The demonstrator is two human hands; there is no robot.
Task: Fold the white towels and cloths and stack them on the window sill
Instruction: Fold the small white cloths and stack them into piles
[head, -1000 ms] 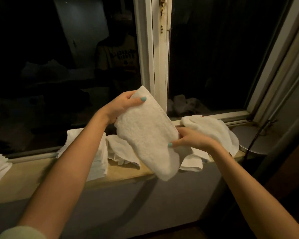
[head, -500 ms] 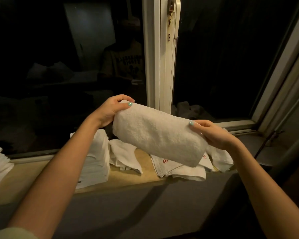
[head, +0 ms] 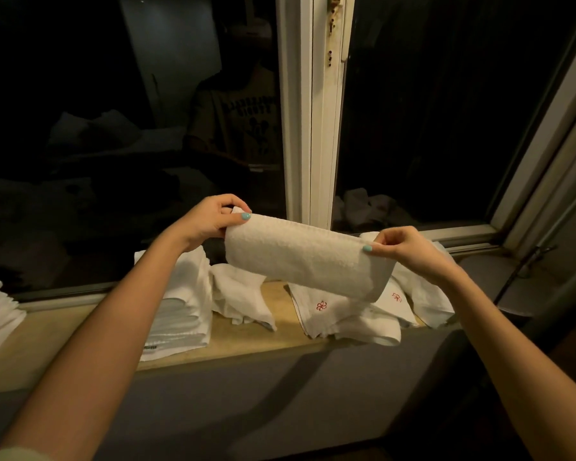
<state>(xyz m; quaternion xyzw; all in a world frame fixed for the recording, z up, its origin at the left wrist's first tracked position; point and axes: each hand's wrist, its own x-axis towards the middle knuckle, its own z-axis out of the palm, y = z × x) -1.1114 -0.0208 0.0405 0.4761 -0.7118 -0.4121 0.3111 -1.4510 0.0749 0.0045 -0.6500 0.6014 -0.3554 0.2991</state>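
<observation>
1. My left hand (head: 213,217) pinches the towel (head: 306,261) at its upper left corner. My right hand (head: 409,251) pinches the upper right corner, thumb in front. The hands are well apart, with the towel stretched between them.
2. The towel hangs in the air above the sill (head: 246,341) and touches nothing under it. Its lower edge looks rounded, so I judge it is already doubled once.
3. The step in hand, I think, is the next fold: bringing one end over to meet the other.
4. To do it well, I hold the top edge level and lightly taut, so the layers do not slip apart as my hands close.
5. I match corner to corner before letting go of either pinch. Terry this thick will probably spring open if the edges are uneven.
6. Then I smooth the fold flat with one palm so it sits low.
7. It goes on the stack (head: 180,314) at the left of the sill, edges square with those below so the stack does not lean.
8. Loose cloths (head: 333,311) lie right under the towel, some drooping over the sill's front edge. I carry the towel clear of them so none gets dragged off.
9. Several of them are unfolded, so much of the task remains.
</observation>
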